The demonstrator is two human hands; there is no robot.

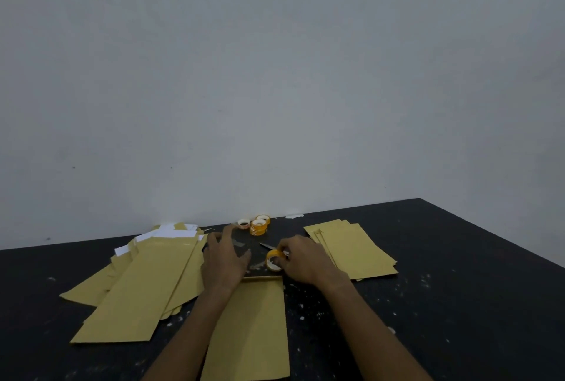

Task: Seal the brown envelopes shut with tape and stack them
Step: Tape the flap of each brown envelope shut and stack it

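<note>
A brown envelope point(253, 325) lies lengthwise in front of me on the black table point(443, 304), its folded top edge under my hands. My left hand point(224, 261) lies with spread fingers over the envelope's top left corner and the table beyond it. My right hand point(301, 261) grips a yellow roll of tape point(273, 259) just above the envelope's top right. A loose pile of brown envelopes point(143, 283) with white paper sticking out lies to the left. A neater stack of brown envelopes point(356, 247) lies to the right.
Three more tape rolls point(258, 224) stand at the back of the table near the wall. The metal tip of a pair of scissors point(267, 246) shows just beyond my right hand. White specks litter the table. The table's right edge runs diagonally.
</note>
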